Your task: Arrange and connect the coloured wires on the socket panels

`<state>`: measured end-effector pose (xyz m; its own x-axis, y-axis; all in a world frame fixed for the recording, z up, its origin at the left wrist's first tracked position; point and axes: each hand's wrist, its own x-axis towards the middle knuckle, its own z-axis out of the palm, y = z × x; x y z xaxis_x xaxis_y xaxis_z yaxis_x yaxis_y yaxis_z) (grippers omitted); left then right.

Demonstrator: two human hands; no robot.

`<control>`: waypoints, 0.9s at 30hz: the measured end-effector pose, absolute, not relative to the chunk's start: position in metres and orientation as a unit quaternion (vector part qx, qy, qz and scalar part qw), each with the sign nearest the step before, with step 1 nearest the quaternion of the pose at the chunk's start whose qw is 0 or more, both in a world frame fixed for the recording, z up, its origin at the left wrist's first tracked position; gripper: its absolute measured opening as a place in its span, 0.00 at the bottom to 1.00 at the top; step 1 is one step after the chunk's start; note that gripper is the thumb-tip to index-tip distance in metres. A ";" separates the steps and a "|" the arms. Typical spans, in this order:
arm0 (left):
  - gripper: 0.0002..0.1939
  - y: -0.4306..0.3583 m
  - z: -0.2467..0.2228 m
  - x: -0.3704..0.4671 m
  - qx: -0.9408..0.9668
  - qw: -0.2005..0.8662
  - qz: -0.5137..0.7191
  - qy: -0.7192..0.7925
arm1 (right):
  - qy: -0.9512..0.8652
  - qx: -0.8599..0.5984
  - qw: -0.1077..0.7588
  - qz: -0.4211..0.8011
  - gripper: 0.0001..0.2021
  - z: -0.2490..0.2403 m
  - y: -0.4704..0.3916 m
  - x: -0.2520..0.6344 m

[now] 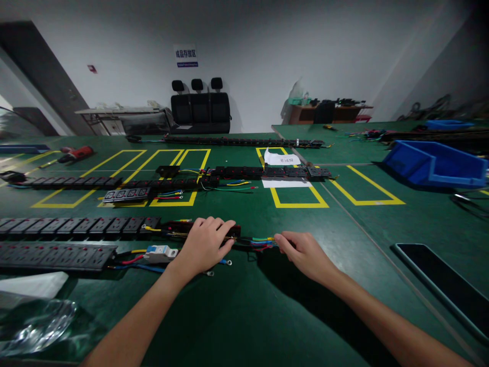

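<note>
My left hand [206,242] is wrapped over a dark module [179,228] at the middle of the green table. Several coloured wires [257,240] run out to the right of it, and my right hand [301,250] pinches their ends. A long black socket strip [87,227] extends to the left of my left hand. Nearer to me lies a second socket strip [57,257], with a grey-white breaker [159,253] wired at its right end. Ring terminals on blue leads [228,262] stick out below my left hand.
More socket strips [76,182] cross the table [244,316] farther back, over yellow taped outlines. A blue bin [431,168] is at the right, a phone [443,285] nearer. Clear plastic [34,321] lies front left, a red tool [78,154] back left.
</note>
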<state>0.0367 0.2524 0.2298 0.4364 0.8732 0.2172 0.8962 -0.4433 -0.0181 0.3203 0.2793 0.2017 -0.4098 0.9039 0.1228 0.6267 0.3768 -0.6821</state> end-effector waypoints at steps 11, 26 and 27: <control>0.20 0.252 0.229 0.035 -0.844 0.066 -0.087 -0.525 | -0.796 -0.486 0.237 0.272 0.26 0.203 0.279 0.320; 0.20 0.252 0.230 0.036 -0.845 0.066 -0.094 -0.522 | -0.799 -0.483 0.237 0.268 0.26 0.204 0.279 0.320; 0.20 0.252 0.230 0.036 -0.845 0.066 -0.095 -0.521 | -0.799 -0.484 0.237 0.267 0.26 0.204 0.279 0.320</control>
<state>0.0357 0.2521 0.2297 0.4380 0.8692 0.2295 0.8942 -0.4474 -0.0121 0.3197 0.2788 0.2037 -0.4196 0.8996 0.1210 0.6464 0.3897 -0.6560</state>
